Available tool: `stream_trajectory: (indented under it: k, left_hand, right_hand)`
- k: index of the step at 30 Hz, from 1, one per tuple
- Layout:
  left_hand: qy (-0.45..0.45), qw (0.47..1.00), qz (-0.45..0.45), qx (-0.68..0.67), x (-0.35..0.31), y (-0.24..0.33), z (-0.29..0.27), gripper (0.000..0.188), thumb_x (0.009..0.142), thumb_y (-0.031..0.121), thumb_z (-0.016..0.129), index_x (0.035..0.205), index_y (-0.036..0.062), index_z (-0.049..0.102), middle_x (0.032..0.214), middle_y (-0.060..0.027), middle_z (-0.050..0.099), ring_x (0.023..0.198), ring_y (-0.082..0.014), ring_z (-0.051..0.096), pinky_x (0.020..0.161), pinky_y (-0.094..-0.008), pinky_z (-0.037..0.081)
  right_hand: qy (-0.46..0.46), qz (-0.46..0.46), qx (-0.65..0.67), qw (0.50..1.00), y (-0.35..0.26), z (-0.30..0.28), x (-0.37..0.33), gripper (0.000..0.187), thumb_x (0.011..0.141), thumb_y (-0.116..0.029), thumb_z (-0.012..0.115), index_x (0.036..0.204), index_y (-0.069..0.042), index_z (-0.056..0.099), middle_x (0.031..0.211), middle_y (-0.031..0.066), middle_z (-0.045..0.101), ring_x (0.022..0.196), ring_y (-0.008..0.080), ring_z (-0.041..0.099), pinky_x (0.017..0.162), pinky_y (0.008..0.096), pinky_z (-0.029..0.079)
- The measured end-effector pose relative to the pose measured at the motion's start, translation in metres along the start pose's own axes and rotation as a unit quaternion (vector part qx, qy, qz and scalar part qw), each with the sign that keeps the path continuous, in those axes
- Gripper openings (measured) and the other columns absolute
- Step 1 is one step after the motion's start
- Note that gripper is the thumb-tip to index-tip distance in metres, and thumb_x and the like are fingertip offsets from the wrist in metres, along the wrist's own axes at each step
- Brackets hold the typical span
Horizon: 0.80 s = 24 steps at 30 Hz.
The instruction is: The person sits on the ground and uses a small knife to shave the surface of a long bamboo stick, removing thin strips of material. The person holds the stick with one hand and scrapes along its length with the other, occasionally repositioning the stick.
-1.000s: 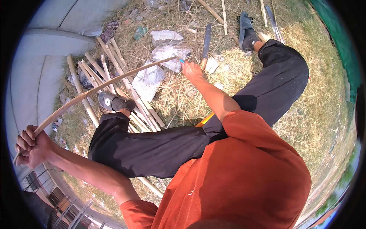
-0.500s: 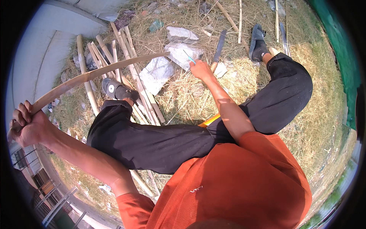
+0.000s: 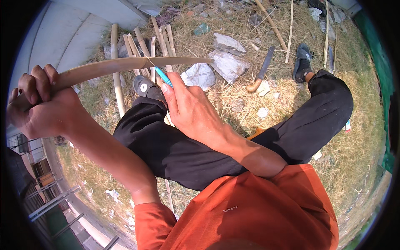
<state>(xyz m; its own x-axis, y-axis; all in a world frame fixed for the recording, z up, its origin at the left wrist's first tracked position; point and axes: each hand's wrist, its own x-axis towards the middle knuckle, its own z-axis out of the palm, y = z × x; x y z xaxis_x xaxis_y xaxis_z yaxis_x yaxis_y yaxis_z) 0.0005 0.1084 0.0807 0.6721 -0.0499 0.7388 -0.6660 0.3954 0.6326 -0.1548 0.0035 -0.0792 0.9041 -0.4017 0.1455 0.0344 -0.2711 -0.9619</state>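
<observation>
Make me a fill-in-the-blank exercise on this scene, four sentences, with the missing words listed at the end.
1. The left hand grips one ____ of the long curved strip.
2. The right hand holds a slim, ____-handled tool.
3. The broad knife lies nearer the shoe on the person's ____ side.
4. The shirt is orange-red, while the trousers are ____.

Missing words: end; blue; right; black.

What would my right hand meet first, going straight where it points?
Your right hand, holding a slim blue-handled tool, would probably meet the long tan bamboo strip; depth is unclear.
</observation>
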Motion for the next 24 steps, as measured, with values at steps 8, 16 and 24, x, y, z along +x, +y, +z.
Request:
stream_trajectory:
  k: [8, 16, 24]
  left_hand:
    - [0.027, 1.0, 0.006, 0.004, -0.014, 0.006, 0.009, 0.015, 0.086, 0.026, 0.04, 0.076, 0.0142, 0.04, 0.058, 0.0006, 0.03, 0.048, -0.0121, 0.028, 0.048, -0.0298, 0.028]
    - [0.035, 0.999, 0.021, 0.03, -0.025, 0.015, 0.02, 0.028, 0.092, 0.034, 0.043, 0.073, 0.0148, 0.036, 0.058, 0.0006, 0.028, 0.048, -0.0117, 0.025, 0.047, -0.0269, 0.025]
    - [0.014, 1.0, 0.005, 0.011, -0.02, 0.012, 0.004, 0.03, 0.089, 0.032, 0.047, 0.066, 0.0162, 0.035, 0.061, 0.0005, 0.027, 0.048, -0.0116, 0.024, 0.047, -0.0271, 0.026]
  right_hand:
    - [0.002, 0.095, -0.098, 0.991, 0.05, -0.003, 0.005, 0.022, 0.1, -0.017, 0.044, 0.108, 0.003, 0.047, 0.057, 0.0273, 0.053, 0.06, 0.0491, 0.056, 0.052, 0.0528, 0.041]
    - [-0.003, 0.09, -0.098, 0.991, 0.052, 0.0, -0.002, 0.025, 0.101, -0.02, 0.044, 0.111, 0.002, 0.048, 0.056, 0.0255, 0.052, 0.057, 0.0475, 0.055, 0.052, 0.0523, 0.04]
    - [0.041, 0.026, -0.068, 0.996, 0.046, 0.011, -0.013, 0.022, 0.097, -0.017, 0.049, 0.109, 0.002, 0.048, 0.057, 0.0265, 0.057, 0.059, 0.0473, 0.059, 0.05, 0.0532, 0.045]
